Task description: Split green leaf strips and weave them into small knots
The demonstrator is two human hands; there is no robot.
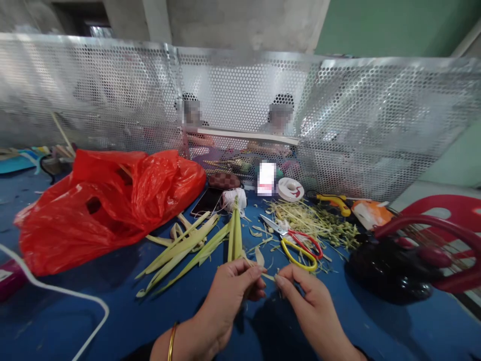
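Observation:
My left hand (235,293), with a gold bangle on its wrist, pinches a pale strip of dried husk (268,276). The fingertips of my right hand (308,297) are closed on the strip's other end, close beside the left. Just beyond my left fingers, a tied bundle of yellow-green husks (235,233) points away from me, its near end hidden by that hand. Loose husks (180,246) lie to its left. To the right are scissors (296,243) with red and yellow handles, their blades slightly apart. A white ball of string (234,199) sits at the bundle's far end.
A red plastic bag (108,215) covers the left side, near a white cable (86,296). Trimmed scraps (311,220), a tape roll (290,190), a yellow-handled tool (334,202) and a black pot (391,271) stand right. Two people sit behind the perforated screen (240,85).

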